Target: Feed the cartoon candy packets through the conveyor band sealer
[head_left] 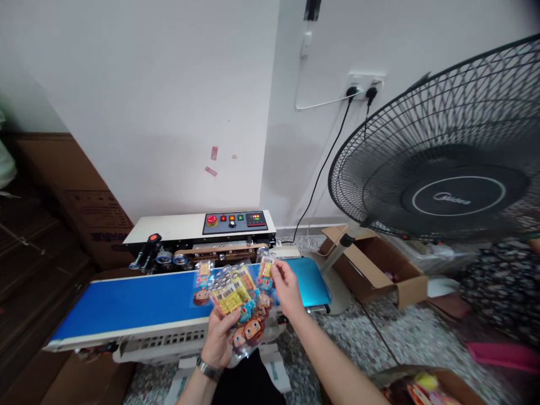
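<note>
My left hand (221, 334), with a watch on the wrist, grips a fanned stack of clear plastic packets (231, 298) with yellow labels and brown cartoon figures. The fingers of my right hand (287, 286) pinch the upper part of a similar packet (265, 271) at the right end of a band sealer (198, 225). Its lower part is overlapped by the stack. Farther left, another packet (203, 281) hangs along the sealer's front, over the blue conveyor belt (135, 304). How many packets the stack holds I cannot tell.
A large black fan (458, 191) stands close on the right. Behind its pole is an open cardboard box (375, 270). Another box (451, 385) with colourful packets sits at the lower right. Cables (324, 163) run down the wall. Cardboard (93, 208) leans at the left.
</note>
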The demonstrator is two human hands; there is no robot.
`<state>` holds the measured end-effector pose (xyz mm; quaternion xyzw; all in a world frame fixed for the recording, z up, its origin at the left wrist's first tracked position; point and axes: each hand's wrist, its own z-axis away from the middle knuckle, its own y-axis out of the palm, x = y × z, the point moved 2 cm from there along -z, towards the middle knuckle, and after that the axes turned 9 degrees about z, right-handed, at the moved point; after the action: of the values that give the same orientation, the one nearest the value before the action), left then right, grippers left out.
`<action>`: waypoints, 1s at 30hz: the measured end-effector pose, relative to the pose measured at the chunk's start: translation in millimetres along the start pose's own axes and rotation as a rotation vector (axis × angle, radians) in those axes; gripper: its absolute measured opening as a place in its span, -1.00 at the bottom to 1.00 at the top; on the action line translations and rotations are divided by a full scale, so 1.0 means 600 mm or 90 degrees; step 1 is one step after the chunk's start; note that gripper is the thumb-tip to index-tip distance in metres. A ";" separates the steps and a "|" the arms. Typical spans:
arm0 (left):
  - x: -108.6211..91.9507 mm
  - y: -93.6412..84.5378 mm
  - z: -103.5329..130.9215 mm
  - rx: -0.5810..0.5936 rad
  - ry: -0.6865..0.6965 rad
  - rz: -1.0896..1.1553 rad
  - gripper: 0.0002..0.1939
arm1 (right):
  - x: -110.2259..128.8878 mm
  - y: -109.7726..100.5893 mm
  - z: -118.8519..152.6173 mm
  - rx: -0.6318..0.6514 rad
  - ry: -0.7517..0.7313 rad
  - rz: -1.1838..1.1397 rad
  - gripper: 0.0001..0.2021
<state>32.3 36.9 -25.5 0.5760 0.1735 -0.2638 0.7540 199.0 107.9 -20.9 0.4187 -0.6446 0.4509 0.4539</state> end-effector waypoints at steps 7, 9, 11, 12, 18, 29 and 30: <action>-0.005 -0.020 0.006 -0.049 -0.002 -0.013 -0.57 | -0.069 -0.069 -0.084 -0.061 0.048 0.415 -0.78; -0.006 -0.023 0.008 -0.049 -0.005 -0.012 -0.57 | -0.074 -0.068 -0.100 -0.028 0.060 0.511 -0.79; -0.005 -0.024 0.010 -0.042 -0.015 -0.014 -0.57 | -0.072 -0.055 -0.111 -0.004 0.061 0.547 -0.81; -0.004 -0.023 0.011 -0.037 -0.020 -0.014 -0.56 | -0.069 -0.046 -0.115 0.003 0.059 0.550 -0.81; -0.003 -0.019 0.008 -0.040 -0.012 -0.015 -0.52 | -0.029 0.003 -0.089 0.013 -0.016 0.465 -0.73; 0.002 -0.007 0.001 0.002 0.005 -0.020 -0.57 | 0.045 0.023 0.029 0.201 -0.032 0.034 -0.74; 0.003 -0.005 0.001 0.000 0.007 -0.017 -0.56 | 0.044 0.024 0.029 0.182 -0.020 0.026 -0.72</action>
<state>32.0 35.1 -29.0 0.5748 0.1852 -0.2710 0.7496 175.6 90.9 -1.7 0.4727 -0.5894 0.5407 0.3699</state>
